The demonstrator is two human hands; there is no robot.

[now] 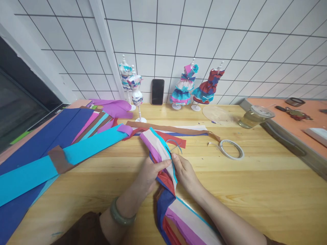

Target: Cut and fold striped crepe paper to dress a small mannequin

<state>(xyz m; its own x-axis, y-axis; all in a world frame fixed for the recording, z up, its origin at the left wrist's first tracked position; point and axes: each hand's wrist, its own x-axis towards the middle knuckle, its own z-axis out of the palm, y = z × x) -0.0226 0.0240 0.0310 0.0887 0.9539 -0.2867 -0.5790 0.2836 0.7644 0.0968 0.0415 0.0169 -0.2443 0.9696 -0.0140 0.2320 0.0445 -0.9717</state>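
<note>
My left hand [151, 172] and my right hand [184, 172] both pinch a bundle of crepe paper strips [159, 148] over the wooden table [255, 190]. The bundle is layered in purple, cream, red, blue and turquoise, and runs from the table's middle down toward me. My left thumb presses on its cream and purple top. My right fingers grip its turquoise edge. A green bangle sits on my left wrist.
Wide blue and turquoise paper sheets [33, 160] cover the table's left. A tape roll [231, 148] lies to the right. At the back stand dressed mini mannequins [136, 92] [184, 86] [209, 88], a phone [157, 92], and a glass jar [252, 116].
</note>
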